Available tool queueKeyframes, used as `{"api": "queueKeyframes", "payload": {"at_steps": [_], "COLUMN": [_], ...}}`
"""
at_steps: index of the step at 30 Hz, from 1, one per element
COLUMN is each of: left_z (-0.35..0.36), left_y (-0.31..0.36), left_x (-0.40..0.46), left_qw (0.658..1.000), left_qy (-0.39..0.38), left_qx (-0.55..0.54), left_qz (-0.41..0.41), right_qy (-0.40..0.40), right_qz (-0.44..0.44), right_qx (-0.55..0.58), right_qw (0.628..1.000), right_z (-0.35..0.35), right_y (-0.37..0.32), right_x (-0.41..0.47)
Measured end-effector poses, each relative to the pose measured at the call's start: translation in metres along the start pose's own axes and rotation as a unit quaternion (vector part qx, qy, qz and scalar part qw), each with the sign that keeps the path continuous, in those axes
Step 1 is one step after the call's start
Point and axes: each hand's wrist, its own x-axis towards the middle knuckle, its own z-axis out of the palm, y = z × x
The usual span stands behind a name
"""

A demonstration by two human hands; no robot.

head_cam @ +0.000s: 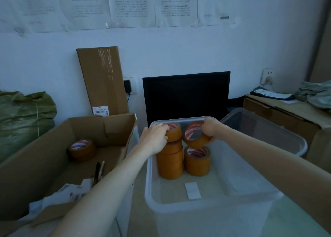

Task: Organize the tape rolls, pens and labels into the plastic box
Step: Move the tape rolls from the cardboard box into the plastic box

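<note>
Now left hand point(154, 138) grips top roll point(173, 132) on stack; right hand point(211, 129) grips tilted roll point(194, 135) over plastic box point(206, 203).

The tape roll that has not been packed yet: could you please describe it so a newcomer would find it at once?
Start at the open cardboard box left of the clear plastic box. On its floor near the back lies one amber tape roll by itself. Every other roll is stacked or held in the plastic box.
</note>
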Motion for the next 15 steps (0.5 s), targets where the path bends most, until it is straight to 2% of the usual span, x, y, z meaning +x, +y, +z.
{"api": "queueKeyframes", "payload": {"at_steps": [4,8,15], "left_z": [0.000,0.001,-0.001], "left_y": [-0.001,-0.002,-0.001], "left_x": [0.000,-0.003,-0.007], "left_qw": [1.000,0.997,0.996], "left_qy": [0.005,0.012,0.003], "left_qx": [-0.027,-0.068,-0.075], "left_qz": [-0.010,-0.034,-0.046], "right_qy": [-0.025,-0.046,-0.064], "right_qz": [0.027,0.065,0.087], "right_qx": [-0.059,-0.037,-0.044], "right_qw": [0.998,0.996,0.993], "right_z": [0.019,0.028,0.029], "right_y": [0.008,0.024,0.029], "right_x": [0.007,0.015,0.018]}}
